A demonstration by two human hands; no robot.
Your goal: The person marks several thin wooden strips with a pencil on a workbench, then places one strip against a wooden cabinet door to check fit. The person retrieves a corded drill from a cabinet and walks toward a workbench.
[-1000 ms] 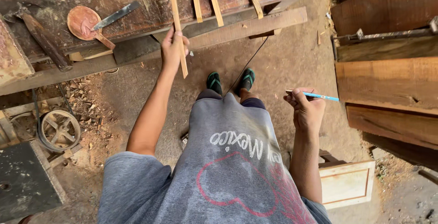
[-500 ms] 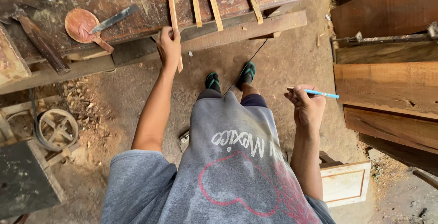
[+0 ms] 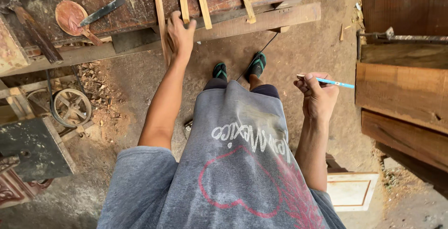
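Gripping the thin wooden strip (image 3: 159,21) near its lower end at eleven o'clock, the left hand (image 3: 179,35) has slid it farther onto the workbench (image 3: 121,0) beside other strips, while the right hand (image 3: 319,93) at three o'clock pinches a blue pencil (image 3: 333,82).

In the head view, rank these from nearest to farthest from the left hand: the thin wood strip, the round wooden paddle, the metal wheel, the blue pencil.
From the left hand:
1. Wood strip, under the fingers, on the bench.
2. Round paddle, to its left on the bench.
3. Metal wheel and blue pencil: too close to call; wheel at lower left on the floor, pencil in the right hand.
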